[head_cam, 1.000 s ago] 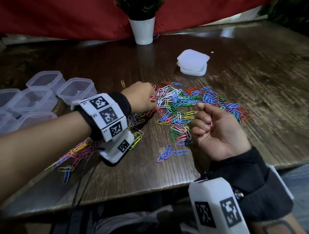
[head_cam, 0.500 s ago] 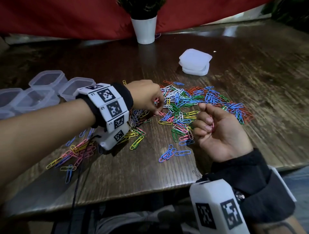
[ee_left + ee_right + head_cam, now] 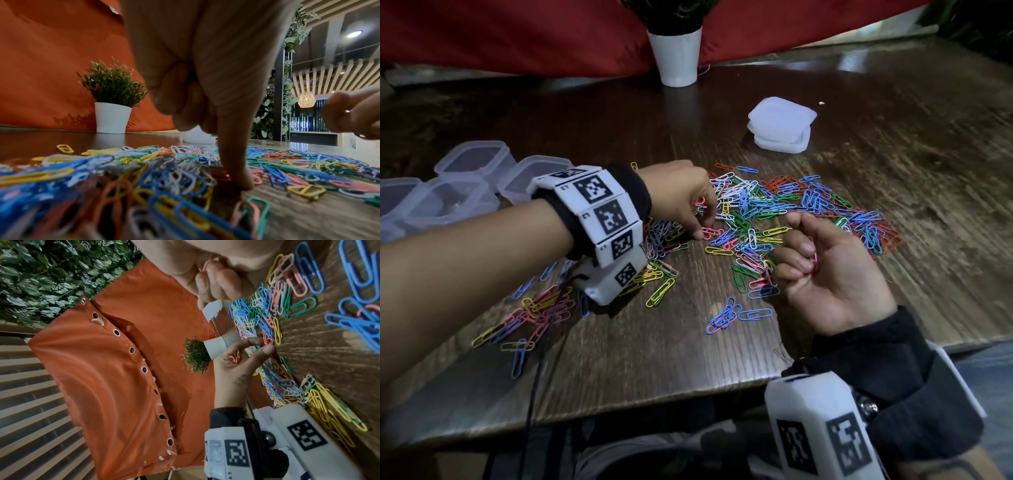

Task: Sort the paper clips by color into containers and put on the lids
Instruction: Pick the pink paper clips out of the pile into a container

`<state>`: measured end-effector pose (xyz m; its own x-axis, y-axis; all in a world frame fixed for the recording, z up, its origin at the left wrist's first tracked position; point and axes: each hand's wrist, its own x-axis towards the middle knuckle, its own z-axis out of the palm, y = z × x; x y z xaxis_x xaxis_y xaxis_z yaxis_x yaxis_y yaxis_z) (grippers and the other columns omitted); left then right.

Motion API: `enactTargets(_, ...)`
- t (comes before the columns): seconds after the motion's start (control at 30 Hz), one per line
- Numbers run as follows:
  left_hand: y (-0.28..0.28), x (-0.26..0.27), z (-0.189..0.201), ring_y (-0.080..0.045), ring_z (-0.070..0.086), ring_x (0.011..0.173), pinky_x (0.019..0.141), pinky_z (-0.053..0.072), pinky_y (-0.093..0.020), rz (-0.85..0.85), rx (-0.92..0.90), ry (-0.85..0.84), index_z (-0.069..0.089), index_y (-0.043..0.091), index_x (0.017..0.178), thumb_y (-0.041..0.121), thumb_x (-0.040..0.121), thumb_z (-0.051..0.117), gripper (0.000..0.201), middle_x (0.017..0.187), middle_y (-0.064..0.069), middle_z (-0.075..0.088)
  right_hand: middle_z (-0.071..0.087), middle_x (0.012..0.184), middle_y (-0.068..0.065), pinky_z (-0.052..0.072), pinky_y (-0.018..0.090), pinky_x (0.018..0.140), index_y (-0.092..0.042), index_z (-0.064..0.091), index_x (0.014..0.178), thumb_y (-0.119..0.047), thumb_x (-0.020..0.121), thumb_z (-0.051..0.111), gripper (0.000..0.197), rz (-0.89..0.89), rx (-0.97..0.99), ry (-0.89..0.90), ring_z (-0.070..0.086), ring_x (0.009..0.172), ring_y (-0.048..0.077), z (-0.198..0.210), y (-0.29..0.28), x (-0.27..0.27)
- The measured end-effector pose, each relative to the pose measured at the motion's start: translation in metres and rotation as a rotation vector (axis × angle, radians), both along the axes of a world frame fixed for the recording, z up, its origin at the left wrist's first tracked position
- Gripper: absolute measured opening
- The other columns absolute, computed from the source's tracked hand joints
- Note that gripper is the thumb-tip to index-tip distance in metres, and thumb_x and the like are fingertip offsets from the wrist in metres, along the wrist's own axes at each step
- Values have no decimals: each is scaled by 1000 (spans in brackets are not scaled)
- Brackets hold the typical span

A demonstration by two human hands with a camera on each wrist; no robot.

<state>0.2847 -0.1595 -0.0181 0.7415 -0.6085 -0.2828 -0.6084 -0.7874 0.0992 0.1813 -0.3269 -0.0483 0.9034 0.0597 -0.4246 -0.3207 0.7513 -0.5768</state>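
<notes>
Left hand [image 3: 681, 195], gripping pink clips [image 3: 700, 202], has shifted nearer the white pot [image 3: 676, 56]; one fingertip presses the mixed-colour clip pile [image 3: 774, 212]. Right hand [image 3: 832, 274] stays curled around pink clips.

Dark wood-grain table [image 3: 893, 240], glossy toward the far edge. White pot [image 3: 676, 56] holding a green plant [image 3: 112, 84] stands at the far edge, against a red-orange cloth [image 3: 115, 369] with metal eyelets. Leafy wall [image 3: 41, 272] behind the cloth; wicker pendant lamp [image 3: 306, 99] lit in the background.
</notes>
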Motion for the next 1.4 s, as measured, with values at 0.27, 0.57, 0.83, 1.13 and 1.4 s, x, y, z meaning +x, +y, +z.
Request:
enactTargets(0.27,1,-11,-7,-15,44,71,62,32,-26,-47,216,-133,62,10,101,34,92,52,27,78,0,53,26,36,-6,17,12,29,-16,46,70,-16,94,36,26,12,-16,-15,20,28,2,1,6,-1)
enactTargets(0.57,-16,-28,-4,-23,45,74,61,38,-31,-42,416,-263,58,3,98,21,92,44,24,69,-1,41,29,37,-7,19,10,32,-14,46,72,-17,95,36,25,-7,-22,-41,22,28,2,4,9,-4)
enactTargets(0.83,-23,-40,-1,-23,48,78,63,40,-31,-21,459,-309,58,6,101,13,94,41,20,82,-3,44,30,37,-8,21,10,32,-14,46,73,-16,95,36,24,-16,-40,-57,22,28,3,3,9,-6)
enactTargets(1.13,-27,-68,35,-9,40,48,55,36,-27,181,-374,54,65,2,76,35,81,56,34,60,-8,55,52,58,6,47,22,51,-8,48,68,-32,100,29,44,-69,167,63,52,48,14,0,30,3)
enactTargets(1.4,-35,-66,31,-4,39,47,47,29,-18,143,-472,170,75,14,83,34,82,67,21,49,4,49,57,50,8,54,25,48,-2,48,73,-22,101,29,40,-130,346,47,58,41,15,3,14,-3)
